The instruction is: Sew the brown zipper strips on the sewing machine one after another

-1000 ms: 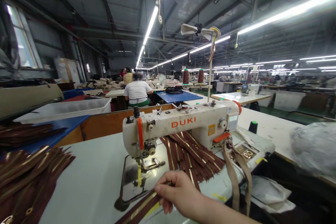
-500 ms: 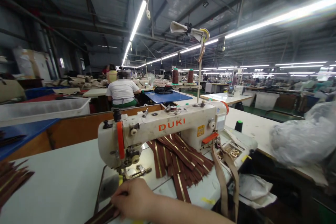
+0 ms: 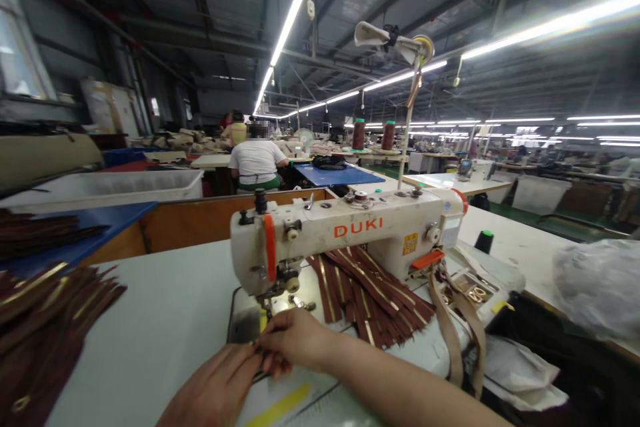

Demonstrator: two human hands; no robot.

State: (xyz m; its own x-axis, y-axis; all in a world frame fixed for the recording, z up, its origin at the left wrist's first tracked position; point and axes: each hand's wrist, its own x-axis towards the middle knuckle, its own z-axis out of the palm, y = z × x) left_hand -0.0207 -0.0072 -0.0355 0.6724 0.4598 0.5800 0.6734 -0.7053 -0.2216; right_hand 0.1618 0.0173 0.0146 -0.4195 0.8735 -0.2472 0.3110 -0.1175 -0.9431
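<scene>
your right hand [image 3: 265,341] pinched shut on some dark piece [image 3: 258,349], mostly hidden, your left hand [image 3: 213,383] right up against it, grip hard to tell, sewing machine [image 3: 320,240] just beyond, brown zipper strips [image 3: 370,297] fanned beneath its arm

And here's the pale tabletop [image 3: 145,307], stretching across the lower frame: the DUKI sewing machine [image 3: 350,230] stands at centre, a brown zipper heap [image 3: 55,333] sprawls lower left, a zipper fan [image 3: 373,293] spreads right of centre!

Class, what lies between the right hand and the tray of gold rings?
Brown zipper strips, then two beige straps, as the head view shows.
</scene>
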